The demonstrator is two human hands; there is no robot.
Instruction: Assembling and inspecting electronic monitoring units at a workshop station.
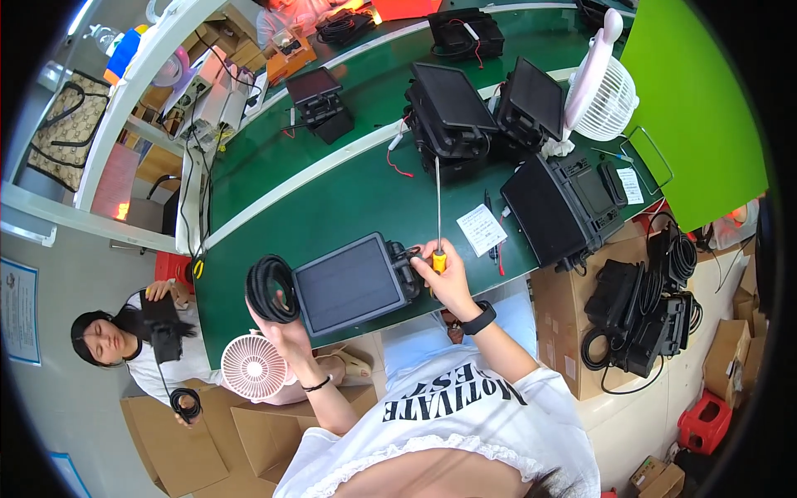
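A flat black panel device (pixel 352 284), like a small solar panel with a bracket on its right side, sits at the near edge of the green table. At its left end is a coil of black cable (pixel 259 286); my left hand (pixel 289 339) is closed around its lower side. My right hand (pixel 449 284) grips the yellow handle of a screwdriver (pixel 438 262), its long shaft pointing away from me. The thumb of that hand touches the bracket's edge. Some of the left fingers are hidden behind the coil.
More black panel devices (pixel 452 100) stand at the back of the green table (pixel 241 311). A paper slip (pixel 481 230) lies right of the screwdriver. White fan (pixel 604 95) stands at right, pink fan (pixel 253 365) at left. A co-worker (pixel 158 357) holds a similar device. Cardboard box (pixel 552 324) bears cabled parts.
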